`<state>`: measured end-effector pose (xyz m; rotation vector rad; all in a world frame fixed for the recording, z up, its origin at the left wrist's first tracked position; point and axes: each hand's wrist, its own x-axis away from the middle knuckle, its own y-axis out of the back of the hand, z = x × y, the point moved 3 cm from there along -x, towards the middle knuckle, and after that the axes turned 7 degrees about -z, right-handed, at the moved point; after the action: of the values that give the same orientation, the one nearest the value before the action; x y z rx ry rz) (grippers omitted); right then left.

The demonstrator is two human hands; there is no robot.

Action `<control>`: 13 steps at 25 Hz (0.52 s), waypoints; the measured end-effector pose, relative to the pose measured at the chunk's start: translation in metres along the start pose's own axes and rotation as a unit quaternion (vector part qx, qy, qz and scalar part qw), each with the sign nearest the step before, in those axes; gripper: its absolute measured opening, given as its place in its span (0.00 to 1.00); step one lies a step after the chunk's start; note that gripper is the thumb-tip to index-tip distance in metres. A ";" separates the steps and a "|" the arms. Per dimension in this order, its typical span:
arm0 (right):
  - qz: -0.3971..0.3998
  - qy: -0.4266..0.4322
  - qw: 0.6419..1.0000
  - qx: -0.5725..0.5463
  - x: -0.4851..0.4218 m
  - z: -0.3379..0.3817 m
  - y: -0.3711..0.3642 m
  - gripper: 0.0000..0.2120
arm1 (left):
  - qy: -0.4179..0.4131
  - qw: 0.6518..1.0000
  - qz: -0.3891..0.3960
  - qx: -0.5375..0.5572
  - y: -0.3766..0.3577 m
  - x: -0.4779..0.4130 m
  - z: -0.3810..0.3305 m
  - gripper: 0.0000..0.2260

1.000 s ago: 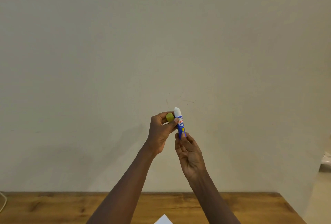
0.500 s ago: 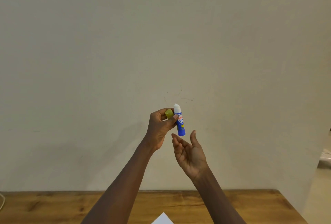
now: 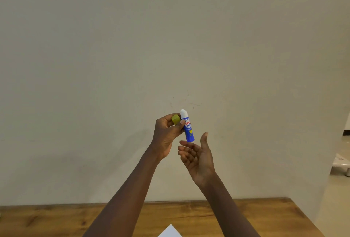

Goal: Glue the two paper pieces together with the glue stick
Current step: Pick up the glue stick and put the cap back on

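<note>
I hold both hands up in front of a plain wall. My left hand (image 3: 166,136) grips a blue glue stick (image 3: 188,129) upright, its white glue tip bared at the top, and also keeps the yellow-green cap (image 3: 175,119) between its fingers beside the tube. My right hand (image 3: 198,158) hangs just below and to the right of the stick, palm up, fingers apart, touching nothing. A corner of white paper (image 3: 170,231) shows at the bottom edge on the wooden table (image 3: 265,217); the rest of the paper is out of frame.
The beige wall (image 3: 170,47) fills most of the view behind the table. At the far right a white low stool or shelf (image 3: 341,164) stands on a pale floor, past the table's right edge.
My right hand let go of the bottom of the glue stick and dropped away, opening palm up. The left hand keeps the stick and cap and has barely moved.
</note>
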<state>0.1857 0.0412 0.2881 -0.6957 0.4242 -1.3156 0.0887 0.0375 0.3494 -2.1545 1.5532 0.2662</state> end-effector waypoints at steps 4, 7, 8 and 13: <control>0.008 -0.042 0.993 -0.110 0.001 0.002 -0.003 0.14 | -0.003 1.000 0.021 0.014 -0.006 0.001 -0.003 0.07; 0.020 0.007 0.990 -0.143 -0.002 0.003 0.000 0.08 | -0.010 1.000 0.012 0.000 -0.007 0.002 -0.004 0.07; 0.024 0.016 0.991 -0.131 0.000 0.004 0.001 0.06 | -0.012 1.000 0.009 -0.004 -0.007 0.002 -0.004 0.07; 0.011 -0.045 0.996 -0.072 0.003 0.005 -0.004 0.19 | -0.006 1.000 0.014 -0.001 -0.005 0.001 -0.002 0.05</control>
<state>0.1871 0.0392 0.2949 -0.8641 0.4554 -1.2358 0.0938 0.0372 0.3523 -2.1294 1.5784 0.2889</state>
